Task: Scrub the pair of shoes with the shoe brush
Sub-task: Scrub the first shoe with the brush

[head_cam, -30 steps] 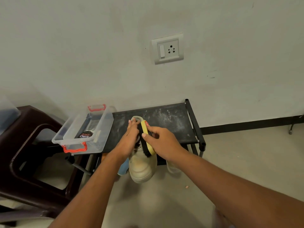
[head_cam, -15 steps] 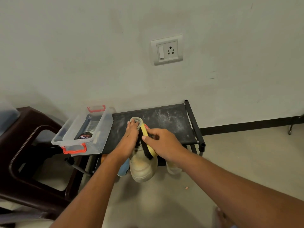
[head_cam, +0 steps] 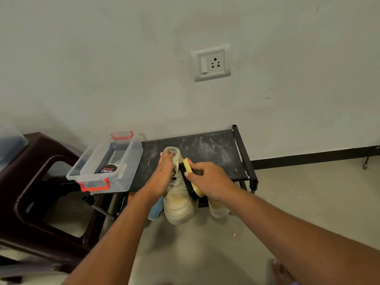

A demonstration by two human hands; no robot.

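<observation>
From the head camera, the left hand [head_cam: 164, 175] has its grip closed on the collar of a beige high-top shoe [head_cam: 178, 204], with the fingers curled over the rim of the ankle opening. The shoe's toe points to 6 o'clock and juts out past the front edge of a dusty black worktop [head_cam: 216, 149], the top of a low rack set against the wall. At 3 o'clock of that hand, the right hand [head_cam: 209, 182] has its grip wrapped round the shoe brush [head_cam: 187, 165]. Thumb and fingers clasp the brush's yellow back, and the black bristles lie against the shoe's right side beside the laces. A second shoe [head_cam: 219, 208] shows only its pale toe at 4 o'clock of the held one, under the right wrist and lower in the rack. Something blue [head_cam: 155, 209] peeks out at 8 o'clock of the held shoe, but too little of it shows to tell what it is. At 9 o'clock of the hands a clear plastic box [head_cam: 133, 157] with red-orange clasps sits on the left end of the worktop. Inside it lies a round tin [head_cam: 108, 169] lettered "Cherry". Further towards 9 o'clock stands a dark brown plastic chair [head_cam: 30, 182]. A white wall socket [head_cam: 211, 62] is at 12 o'clock above the rack. On the pale floor a small scrap [head_cam: 234, 235] lies at 5 o'clock of the shoe, and the toes of a bare foot [head_cam: 277, 270] show at the bottom edge.
</observation>
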